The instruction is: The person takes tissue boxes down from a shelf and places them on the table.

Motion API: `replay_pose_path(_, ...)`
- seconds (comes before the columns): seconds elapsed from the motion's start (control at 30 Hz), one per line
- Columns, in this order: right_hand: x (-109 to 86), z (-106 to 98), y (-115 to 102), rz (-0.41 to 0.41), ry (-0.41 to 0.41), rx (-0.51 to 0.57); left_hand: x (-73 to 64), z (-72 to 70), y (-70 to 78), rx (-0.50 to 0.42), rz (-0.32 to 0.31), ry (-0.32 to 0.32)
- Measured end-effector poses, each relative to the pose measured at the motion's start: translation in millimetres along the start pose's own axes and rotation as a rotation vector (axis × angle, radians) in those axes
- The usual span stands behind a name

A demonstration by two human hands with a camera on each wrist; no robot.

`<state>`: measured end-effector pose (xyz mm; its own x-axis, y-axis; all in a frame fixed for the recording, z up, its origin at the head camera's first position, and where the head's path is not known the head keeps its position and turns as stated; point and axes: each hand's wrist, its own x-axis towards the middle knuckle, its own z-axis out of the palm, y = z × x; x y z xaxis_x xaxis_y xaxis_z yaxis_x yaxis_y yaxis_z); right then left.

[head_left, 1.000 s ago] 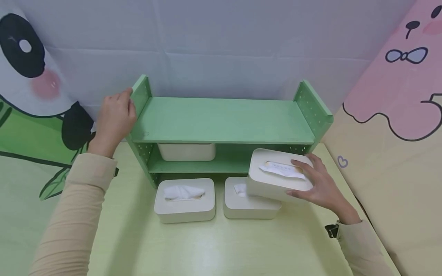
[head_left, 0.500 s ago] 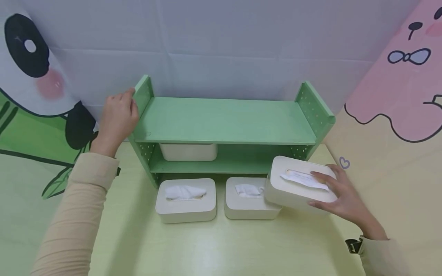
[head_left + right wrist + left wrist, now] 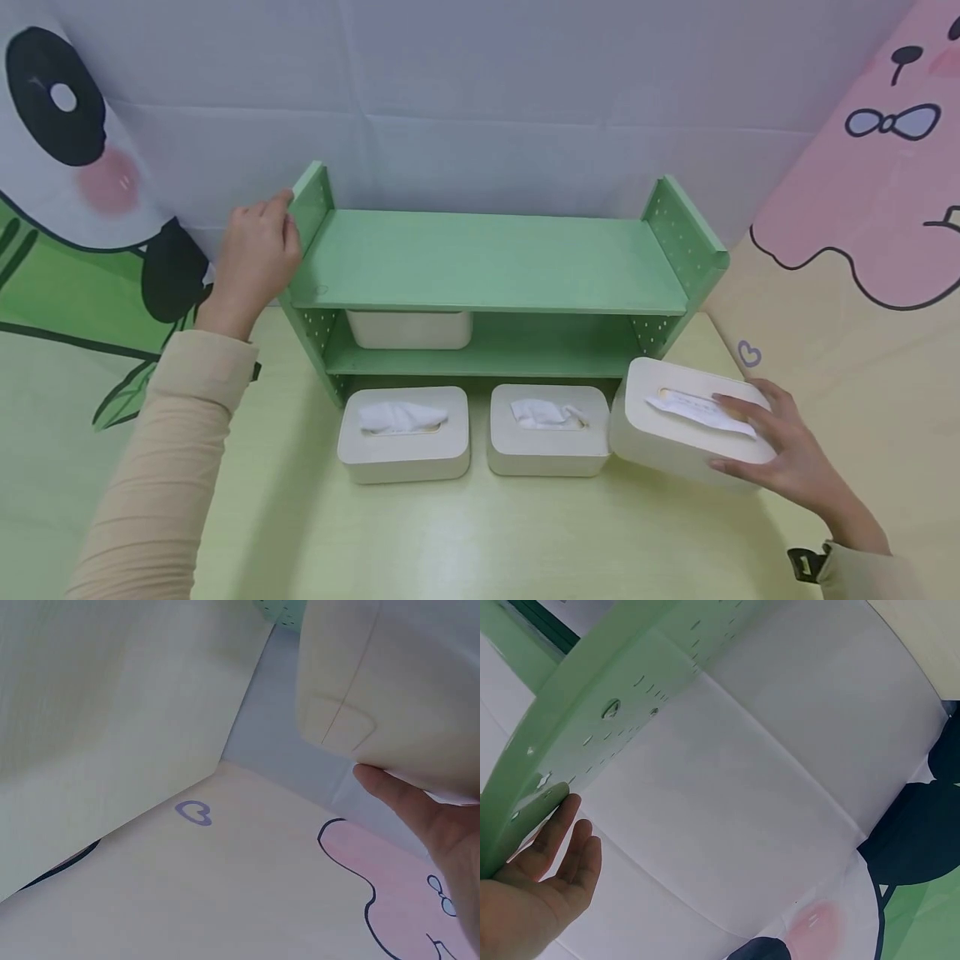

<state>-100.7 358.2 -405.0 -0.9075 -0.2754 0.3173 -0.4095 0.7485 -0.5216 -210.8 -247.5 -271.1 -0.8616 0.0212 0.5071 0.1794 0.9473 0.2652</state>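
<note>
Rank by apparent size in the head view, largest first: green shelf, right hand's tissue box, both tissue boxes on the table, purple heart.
1. Green shelf
2. Held tissue box, maybe helped by nearness
3. Left table box, right table box: too alike to rank
4. Purple heart

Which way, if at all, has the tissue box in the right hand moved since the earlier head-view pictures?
Yes: judged against the green shelf, the tissue box in the right hand has shifted rightward and lower in the head view.
</note>
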Motion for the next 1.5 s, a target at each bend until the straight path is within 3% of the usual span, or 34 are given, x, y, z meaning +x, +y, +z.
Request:
replay_pose_path(0.13, -5.1, -1, 7, 0.005, 0.005, -0.01, 0.1, -0.8, 0.1, -0.002, -0.002, -0.004)
replay_pose_path(0.47, -15.6, 6, 26, 0.088, -0.071, -0.011, 1.8, -0.5, 0.0, 0.01, 0.008, 0.0)
replay_pose_path(0.7, -15.7, 23, 43, 0.033, -0.042, -0.008, 2.8, 0.3, 1.5, 0.014, 0.007, -0.005)
replay_pose_path(1.0, -15.6, 39, 56, 0.016, -0.066, -0.051, 3.2, 1.0, 3.4, 0.004, -0.013, -0.029)
replay_pose_path(1.5, -6.4, 48, 64, 0.006, -0.126, -0.006, 0.1, -0.1, 0.1, 0.001, -0.015, -0.017)
